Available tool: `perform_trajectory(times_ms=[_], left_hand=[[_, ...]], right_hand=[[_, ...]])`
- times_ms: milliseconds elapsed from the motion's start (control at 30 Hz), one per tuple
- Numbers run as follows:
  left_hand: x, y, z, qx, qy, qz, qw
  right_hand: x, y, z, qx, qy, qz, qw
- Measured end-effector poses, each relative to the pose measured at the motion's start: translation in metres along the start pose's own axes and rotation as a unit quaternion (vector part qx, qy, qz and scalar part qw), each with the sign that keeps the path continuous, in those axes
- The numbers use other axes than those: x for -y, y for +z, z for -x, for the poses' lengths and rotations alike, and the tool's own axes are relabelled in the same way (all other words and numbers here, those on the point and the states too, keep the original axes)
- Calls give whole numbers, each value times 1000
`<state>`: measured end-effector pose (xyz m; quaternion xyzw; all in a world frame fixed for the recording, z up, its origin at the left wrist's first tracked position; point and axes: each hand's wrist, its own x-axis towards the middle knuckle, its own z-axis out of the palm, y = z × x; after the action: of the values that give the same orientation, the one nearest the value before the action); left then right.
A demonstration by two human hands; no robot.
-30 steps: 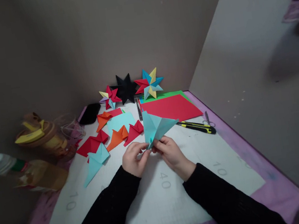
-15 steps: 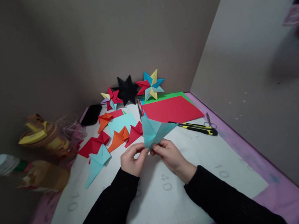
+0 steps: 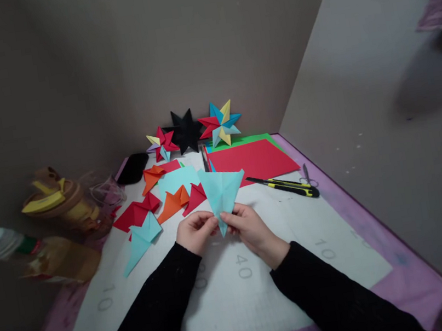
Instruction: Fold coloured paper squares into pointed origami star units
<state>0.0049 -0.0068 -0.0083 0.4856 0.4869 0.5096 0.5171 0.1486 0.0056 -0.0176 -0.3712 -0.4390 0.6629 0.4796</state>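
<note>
A light-blue folded paper piece (image 3: 223, 187) is held up over the white mat, its narrow tip pointing down toward me and its wide end fanned away. My left hand (image 3: 196, 232) pinches its left edge near the tip between thumb and fingers. On the other side, my right hand (image 3: 256, 233) grips the lower right edge, thumb on top. Left of my hands lie another light-blue folded piece (image 3: 143, 240), red folded pieces (image 3: 136, 212) and orange folded pieces (image 3: 174, 202). A light-blue paper sheet (image 3: 177, 181) sits just behind.
Red paper sheets (image 3: 255, 159) and a utility knife (image 3: 286, 186) lie at the right, with small scissors (image 3: 308, 177) beyond. Paper stars (image 3: 186, 131) lean against the wall. A black phone (image 3: 133, 168), a lidded cup (image 3: 71, 207) and a jar (image 3: 64, 258) are at left.
The light-blue folded paper has turned in my hands: its tip now points down toward me, and the right flap no longer stretches out toward the knife. Both hands stay in nearly the same place.
</note>
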Motion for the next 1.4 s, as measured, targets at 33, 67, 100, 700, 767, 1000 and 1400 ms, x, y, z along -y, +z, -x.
perform_trajectory(times_ms=[33,67,100,700,767,1000,1400], left_hand=[[0,0,0,3,0,-3,1000],[0,0,0,2,3,-8,1000],[0,0,0,-3,7,-16,1000],[3,-2,0,-70,37,-104,991],[5,-4,-1,-66,40,-103,992],[6,2,-1,-51,27,-103,993],[6,10,5,-33,22,-122,992]], right_hand=[[0,0,0,3,6,0,1000],[0,0,0,6,12,2,1000],[0,0,0,9,18,3,1000],[9,9,6,20,-5,70,997],[8,9,6,23,-4,70,997],[-1,4,3,10,12,27,1000],[0,11,-1,-85,39,-133,987]])
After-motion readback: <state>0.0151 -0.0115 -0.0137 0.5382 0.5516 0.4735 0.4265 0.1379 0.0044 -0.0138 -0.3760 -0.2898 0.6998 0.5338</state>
